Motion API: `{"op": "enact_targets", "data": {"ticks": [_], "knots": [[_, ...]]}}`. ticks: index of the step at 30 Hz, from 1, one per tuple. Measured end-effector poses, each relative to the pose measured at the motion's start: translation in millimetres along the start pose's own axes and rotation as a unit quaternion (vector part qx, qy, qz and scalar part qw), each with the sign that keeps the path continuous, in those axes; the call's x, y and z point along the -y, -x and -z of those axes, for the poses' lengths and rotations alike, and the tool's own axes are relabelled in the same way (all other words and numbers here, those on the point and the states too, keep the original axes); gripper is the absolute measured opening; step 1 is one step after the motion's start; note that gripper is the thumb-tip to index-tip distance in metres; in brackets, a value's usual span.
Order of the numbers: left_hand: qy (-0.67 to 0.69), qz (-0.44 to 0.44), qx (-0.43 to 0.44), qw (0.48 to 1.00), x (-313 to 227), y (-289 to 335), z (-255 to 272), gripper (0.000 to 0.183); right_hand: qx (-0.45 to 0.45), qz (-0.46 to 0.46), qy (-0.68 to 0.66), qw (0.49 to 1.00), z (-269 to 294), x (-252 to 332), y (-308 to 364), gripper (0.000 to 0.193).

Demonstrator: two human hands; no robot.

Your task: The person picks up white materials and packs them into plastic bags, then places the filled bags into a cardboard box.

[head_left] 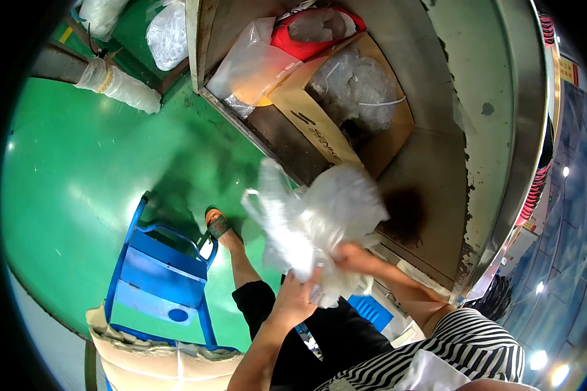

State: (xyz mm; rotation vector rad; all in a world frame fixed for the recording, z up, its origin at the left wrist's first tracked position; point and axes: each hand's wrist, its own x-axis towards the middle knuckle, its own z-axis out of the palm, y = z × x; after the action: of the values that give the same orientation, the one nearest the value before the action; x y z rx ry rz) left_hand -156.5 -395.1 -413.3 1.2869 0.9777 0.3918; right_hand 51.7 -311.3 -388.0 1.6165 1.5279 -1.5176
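Observation:
A crumpled, translucent white plastic bag [336, 205] hangs between my two hands, smeared by motion in places. My left hand [295, 296] is closed on its lower part, fingers wrapped around the gathered plastic. Higher up and to the right, my right hand [355, 258] grips the same bag, its fingers blurred and partly hidden by the film. The bag's far end reaches over the front edge of a worn metal cabinet shelf. Whether anything is inside the bag I cannot tell.
An open cardboard box [316, 130] with clear plastic bags stands on the shelf [411, 221]. Beside it are a red bag [293, 42] and a clear bag [248, 58] with something orange. A blue folding chair [163, 267] stands left on the green floor [65, 163], near my foot.

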Motion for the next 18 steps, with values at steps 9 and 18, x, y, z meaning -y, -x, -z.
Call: {"op": "enact_targets", "data": {"ticks": [9, 18], "knots": [[0.03, 0.195, -0.095, 0.976, 17, -1, -2, 0.056, 0.077, 0.187, 0.059, 0.978, -20, 45, -10, 0.029], [0.177, 0.148, -0.193, 0.954, 100, 12, -49, 0.038, -0.681, -0.068, 0.004, 0.729, 200, -125, -217, 0.078]]}}
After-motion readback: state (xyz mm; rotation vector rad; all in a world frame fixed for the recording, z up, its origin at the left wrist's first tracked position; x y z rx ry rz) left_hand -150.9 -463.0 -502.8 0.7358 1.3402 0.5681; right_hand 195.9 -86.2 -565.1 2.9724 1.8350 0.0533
